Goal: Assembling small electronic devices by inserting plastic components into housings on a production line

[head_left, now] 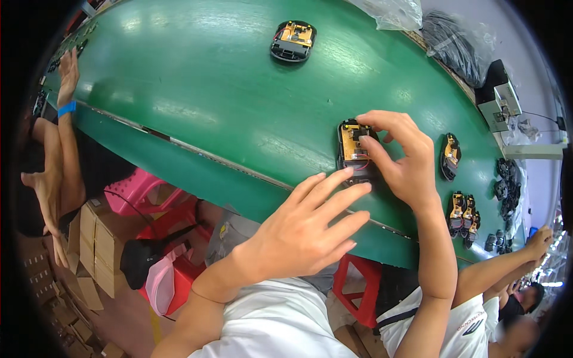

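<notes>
An opened computer mouse (352, 149) lies on the green table in front of me. Its black shell shows a tan circuit board, dark parts and a thin red wire. My right hand (403, 152) closes thumb and forefinger on the upper right part of the mouse, and its palm hides that side. My left hand (310, 224) has its fingers spread, with the foremost fingertips at the lower end of the mouse. I see nothing in that hand's grip.
Another opened mouse (293, 40) lies farther up the table (197, 77). To the right are a single mouse (450, 156), a small group of mice (463, 216) and black parts (506, 188). Other people's arms (70, 143) reach in at both sides. A red stool (358, 289) stands below.
</notes>
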`<move>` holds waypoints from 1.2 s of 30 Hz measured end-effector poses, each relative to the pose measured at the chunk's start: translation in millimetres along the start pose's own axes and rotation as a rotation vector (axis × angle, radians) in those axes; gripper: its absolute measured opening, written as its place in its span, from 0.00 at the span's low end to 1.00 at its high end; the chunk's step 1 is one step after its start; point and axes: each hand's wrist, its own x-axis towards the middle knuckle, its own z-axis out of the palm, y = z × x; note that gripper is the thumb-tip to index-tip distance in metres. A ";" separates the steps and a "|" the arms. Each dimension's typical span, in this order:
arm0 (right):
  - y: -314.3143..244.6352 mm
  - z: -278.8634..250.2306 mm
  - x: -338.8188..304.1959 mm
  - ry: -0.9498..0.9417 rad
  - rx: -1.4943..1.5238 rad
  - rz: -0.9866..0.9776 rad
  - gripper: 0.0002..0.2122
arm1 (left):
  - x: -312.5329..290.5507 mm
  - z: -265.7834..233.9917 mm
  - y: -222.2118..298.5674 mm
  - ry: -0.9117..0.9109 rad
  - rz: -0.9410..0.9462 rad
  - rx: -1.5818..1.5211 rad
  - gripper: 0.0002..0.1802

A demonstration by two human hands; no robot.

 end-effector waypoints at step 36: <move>11.2 -8.2 -13.0 -0.033 -0.075 0.048 0.07 | 85.5 31.7 -50.5 0.363 -0.273 0.270 0.06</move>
